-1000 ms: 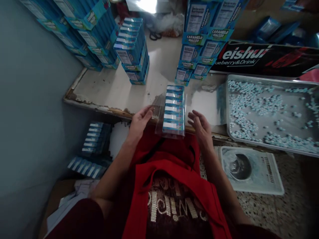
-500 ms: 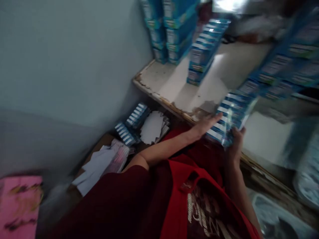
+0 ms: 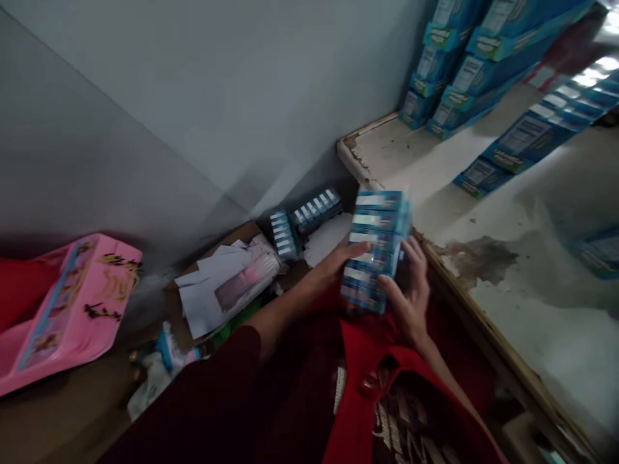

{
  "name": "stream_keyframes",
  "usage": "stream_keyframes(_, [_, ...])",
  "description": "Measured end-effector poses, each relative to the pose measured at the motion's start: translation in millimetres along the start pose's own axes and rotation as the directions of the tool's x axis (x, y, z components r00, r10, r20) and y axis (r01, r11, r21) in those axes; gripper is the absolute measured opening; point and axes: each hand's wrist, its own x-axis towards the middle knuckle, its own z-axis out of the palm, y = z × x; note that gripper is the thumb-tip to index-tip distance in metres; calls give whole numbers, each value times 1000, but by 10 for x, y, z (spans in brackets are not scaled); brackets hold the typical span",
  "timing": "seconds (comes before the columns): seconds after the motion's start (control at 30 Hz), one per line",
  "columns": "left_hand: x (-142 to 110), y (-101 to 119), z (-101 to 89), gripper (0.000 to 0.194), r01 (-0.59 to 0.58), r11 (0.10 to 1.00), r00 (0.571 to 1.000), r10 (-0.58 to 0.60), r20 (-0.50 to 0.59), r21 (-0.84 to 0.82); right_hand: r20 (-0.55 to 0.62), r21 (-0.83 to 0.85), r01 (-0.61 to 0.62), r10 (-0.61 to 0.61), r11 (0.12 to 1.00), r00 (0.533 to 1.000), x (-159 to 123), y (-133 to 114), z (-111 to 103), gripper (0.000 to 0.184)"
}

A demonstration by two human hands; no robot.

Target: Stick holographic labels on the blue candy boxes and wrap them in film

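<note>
Between my hands is a pack of small blue boxes [image 3: 374,225] with white stripes, held up in front of my body. My left hand [image 3: 344,256] grips its left side, the thumb lying across the face. My right hand [image 3: 409,287] wraps the lower right side, thumb on the front and fingers behind. The pack is a little blurred. Below and beyond it, two similar blue packs [image 3: 285,235] lie low by the wall, next to a stack of white card [image 3: 331,238] partly hidden by the held pack.
A worn white shelf [image 3: 387,151] with a chipped edge runs along the right. Stacks of blue boxes [image 3: 464,74] and a longer blue row [image 3: 522,138] stand on it. At lower left are a carton of white papers [image 3: 206,277] and a pink plastic bin [image 3: 109,290].
The pack has moved left, off the shelf edge, and now stands more upright. My left hand has gone from touching its face to gripping its side. The view has turned left.
</note>
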Motion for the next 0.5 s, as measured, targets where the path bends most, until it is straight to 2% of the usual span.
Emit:
stream_keyframes(0.07, [-113,-25,-401,76,40,999,987,-40,-157,-2,138,16,-14,12,1000,990,121,85,350,75])
stream_keyframes(0.13, [-224,-53,-805,71,75,997,953,-75,-294,-12,299,-10,-68,68,998,952,154,223,637,78])
stream_keyframes(0.23, [-321,0,-1439,68,141,990,902,-137,-409,-20,455,-90,-127,154,988,877,100,492,841,73])
stream_keyframes(0.3, [-295,138,-1879,68,175,984,886,-137,-442,45,458,-102,-162,191,982,868,58,650,832,59])
stream_keyframes(0.4, [-115,479,-2475,70,158,951,895,-24,-445,266,354,-64,-273,277,960,893,51,769,732,48])
stream_keyframes(0.5, [152,878,-2845,72,224,887,904,-34,-426,403,262,-5,-384,372,923,891,97,769,686,48])
